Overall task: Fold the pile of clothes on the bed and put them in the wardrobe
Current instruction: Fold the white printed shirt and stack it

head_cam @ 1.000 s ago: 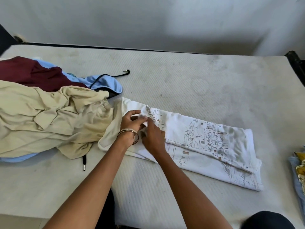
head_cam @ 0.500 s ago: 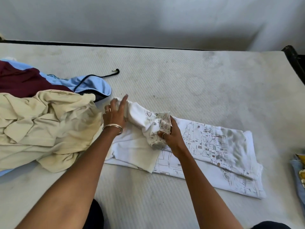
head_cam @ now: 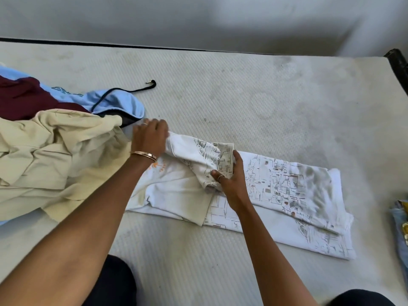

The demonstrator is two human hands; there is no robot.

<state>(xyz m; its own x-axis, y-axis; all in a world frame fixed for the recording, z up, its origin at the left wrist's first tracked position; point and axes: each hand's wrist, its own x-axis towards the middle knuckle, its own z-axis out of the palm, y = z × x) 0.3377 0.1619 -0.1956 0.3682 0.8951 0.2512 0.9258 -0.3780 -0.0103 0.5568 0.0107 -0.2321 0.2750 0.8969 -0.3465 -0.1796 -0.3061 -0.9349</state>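
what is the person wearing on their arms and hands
Both forearms are bare, with no sleeves in view. The left hand has a thin ring on one finger and a copper-coloured bangle at the wrist. The right hand wears a thin ring.

Single head view, looking forward and down from the near edge of the bed [head_cam: 242, 89], close above it.
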